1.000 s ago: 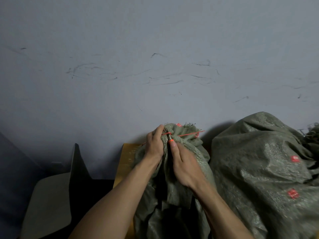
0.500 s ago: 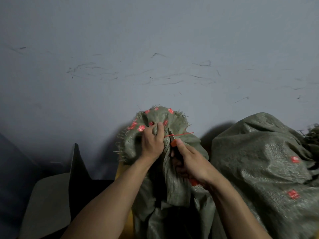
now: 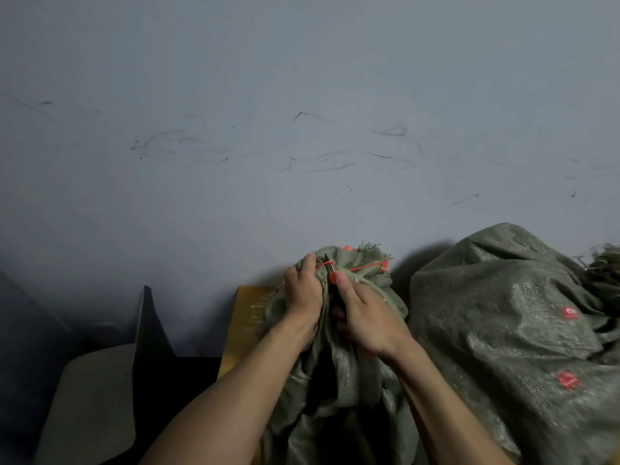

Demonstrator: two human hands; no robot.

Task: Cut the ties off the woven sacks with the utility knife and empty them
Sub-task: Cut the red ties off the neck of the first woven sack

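The right hand [image 3: 369, 317] has its grip clamped on the utility knife [image 3: 330, 269], blade at the red tie [image 3: 365, 266]. The left hand [image 3: 303, 290], its grip clenched on the neck of the sack [image 3: 352, 380], touches the tie beside the blade. If the tie gives suddenly, the edge may jump into that hand or slit the weave. Both forearms reach forward, wrists close below the tie. Right of the tie lies a second sack [image 3: 520, 330].
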